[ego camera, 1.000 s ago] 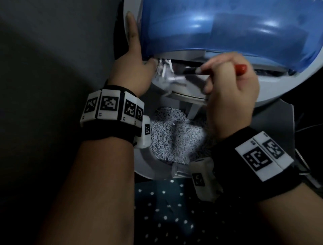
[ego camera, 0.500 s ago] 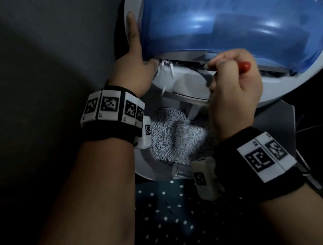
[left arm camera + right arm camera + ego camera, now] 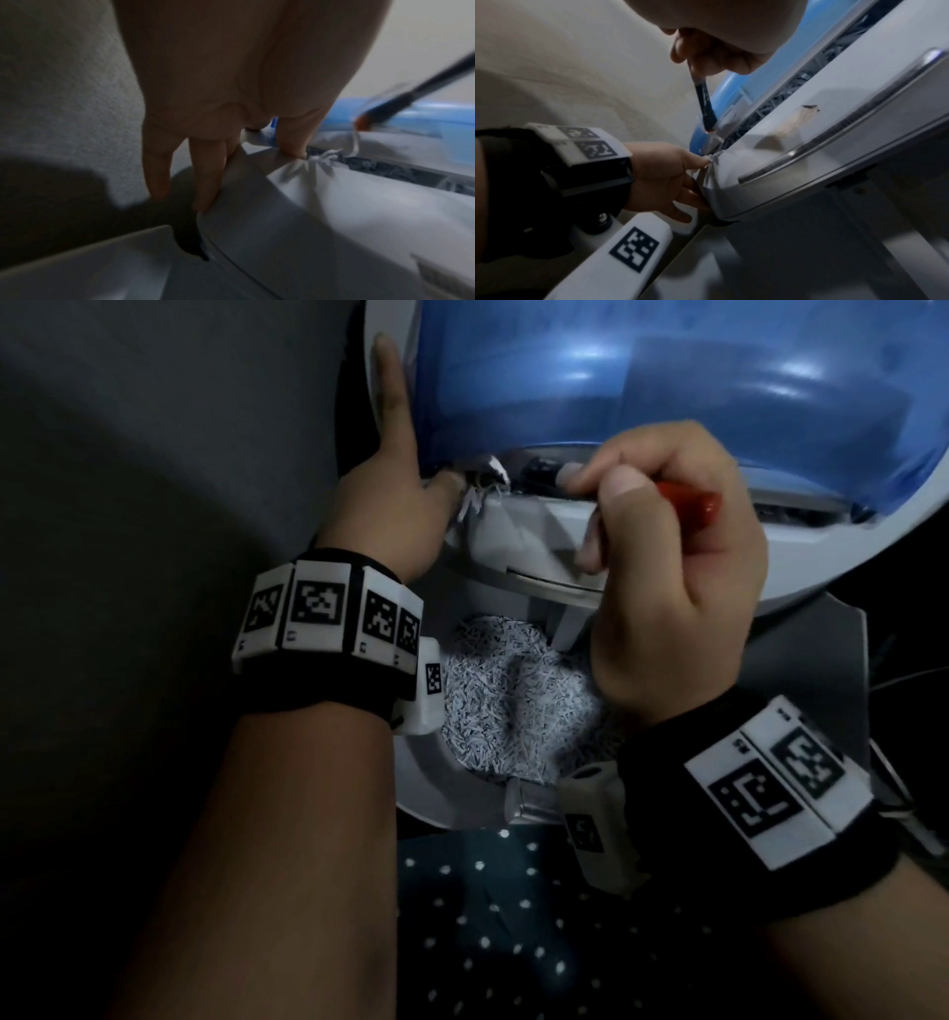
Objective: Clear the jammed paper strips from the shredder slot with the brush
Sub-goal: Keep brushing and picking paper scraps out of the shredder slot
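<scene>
White shredded paper strips [image 3: 485,487] bunch at the left end of the slot [image 3: 765,113] in the grey-white plastic shredder head with its translucent blue cover [image 3: 667,387]. The right hand [image 3: 667,567] pinches a thin brush with a red handle and dark ferrule [image 3: 704,105], its tip touching the strips at the slot. The left hand [image 3: 395,505] lies with fingers straight along the shredder's left edge, thumb beside the strips. Below, a grey bin [image 3: 426,793] holds a heap of shredded paper [image 3: 508,701].
</scene>
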### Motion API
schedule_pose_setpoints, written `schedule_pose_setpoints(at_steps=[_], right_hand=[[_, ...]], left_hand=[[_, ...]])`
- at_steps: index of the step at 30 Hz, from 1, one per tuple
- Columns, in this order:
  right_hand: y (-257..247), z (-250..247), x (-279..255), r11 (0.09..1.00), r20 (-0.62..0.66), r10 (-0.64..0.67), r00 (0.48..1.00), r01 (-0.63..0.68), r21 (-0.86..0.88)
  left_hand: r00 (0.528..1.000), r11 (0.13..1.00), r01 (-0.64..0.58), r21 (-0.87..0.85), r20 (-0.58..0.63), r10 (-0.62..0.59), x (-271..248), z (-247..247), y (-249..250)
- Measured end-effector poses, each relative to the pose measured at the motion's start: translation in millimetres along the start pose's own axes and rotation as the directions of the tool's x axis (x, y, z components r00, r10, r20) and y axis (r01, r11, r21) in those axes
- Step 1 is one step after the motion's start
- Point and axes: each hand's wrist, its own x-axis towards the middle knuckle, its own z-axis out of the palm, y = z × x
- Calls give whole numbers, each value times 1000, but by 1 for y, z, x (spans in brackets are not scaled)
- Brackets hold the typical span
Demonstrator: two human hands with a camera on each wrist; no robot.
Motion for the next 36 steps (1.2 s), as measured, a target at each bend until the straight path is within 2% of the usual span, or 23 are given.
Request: schedule_pose_setpoints(at_steps=[3,5,7,10,12,14,16,17,18,20,22,23,24,27,29,31,34,36], right_hand=[[7,3,0,964,119,144,982,-112,-239],[12,1,-1,920,90,205,975,-161,-357],[12,-3,2,921,-29,171,985,-170,-351],[4,-7,6,983,-168,70,983,-97,-158],[1,-6,5,995,-143,19,990,-34,-99],[1,-1,3,992,-22,55,998,-57,-116],[5,3,2,962,97,154,983,-128,-240],[7,3,1,936,115,192,975,-146,-321],[9,2,0,915,101,208,973,-157,-372],[9,-1,1,908,-11,174,985,-164,-385],[7,-6,5,934,-138,122,983,-161,-320],[6,-7,6,945,-153,120,981,-160,-286],[5,-6,5,948,-122,133,984,-162,-275],[8,6,-5,924,89,223,971,-181,-336],[15,10,-8,905,131,276,952,-211,-370],[22,5,-5,883,52,292,955,-248,-399],[22,-6,1,879,-101,236,967,-257,-402],[16,-4,0,896,-103,190,976,-216,-388]], left_hand=[[1000,1000,-9,6,9,9,0,0,0],[1000,1000,-13,5,10,13,-1,0,1],[1000,1000,-12,2,11,12,-2,-1,1],[1000,1000,-11,-2,17,11,-1,-2,1],[1000,1000,-13,-3,19,14,-1,-2,1],[1000,1000,-9,-6,20,9,0,-1,1],[1000,1000,-10,-4,16,10,-1,-1,1],[1000,1000,-15,-3,13,15,-1,-1,1],[1000,1000,-18,-2,10,18,-2,-1,2],[1000,1000,-22,-2,5,22,-3,0,2],[1000,1000,-21,-5,2,21,-4,0,2],[1000,1000,-21,-5,-1,21,-3,0,1],[1000,1000,-21,-4,-4,21,-3,0,1],[1000,1000,-20,4,-10,20,-2,0,1],[1000,1000,-25,0,-10,25,-2,0,2],[1000,1000,-31,-3,-6,31,-3,-1,2],[1000,1000,-25,1,-8,25,-3,-1,1],[1000,1000,-15,1,-10,15,-3,-1,1]])
